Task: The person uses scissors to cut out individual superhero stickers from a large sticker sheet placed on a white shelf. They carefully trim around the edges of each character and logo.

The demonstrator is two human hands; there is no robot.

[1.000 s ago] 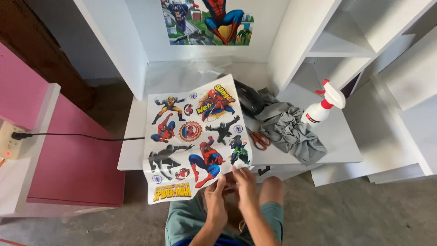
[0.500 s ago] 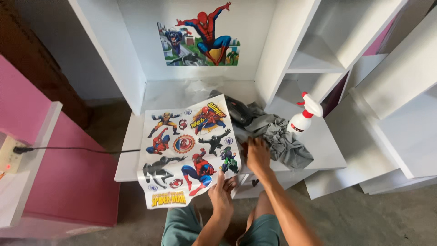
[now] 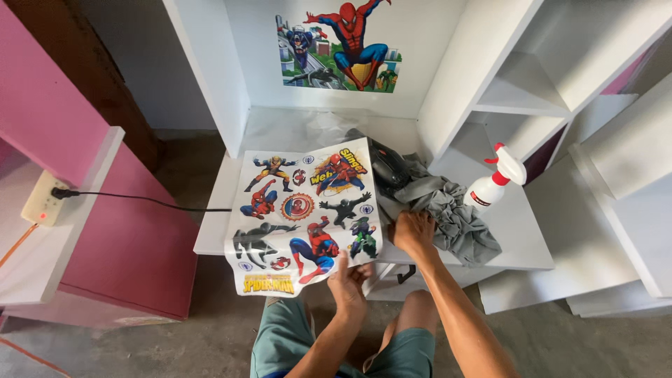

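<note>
A sheet of superhero stickers (image 3: 302,217) lies on the white desk surface (image 3: 514,238), its near edge hanging over the front. My left hand (image 3: 348,280) pinches the sheet's bottom right edge. My right hand (image 3: 413,232) rests on the desk at the near edge of a crumpled grey cloth (image 3: 451,213), fingers curled against it. A black device (image 3: 387,163) sits just behind the cloth, partly covered.
A white spray bottle with a red trigger (image 3: 494,185) stands right of the cloth. A large superhero sticker (image 3: 343,49) is on the back panel. White shelves (image 3: 532,105) rise at right. A black cord (image 3: 140,199) runs from a wall socket (image 3: 45,199) at left. Pink furniture (image 3: 105,238) stands left.
My right hand left the sticker sheet and moved right onto the grey cloth. My left hand keeps hold of the sheet's lower edge. The camera view shifted upward.
</note>
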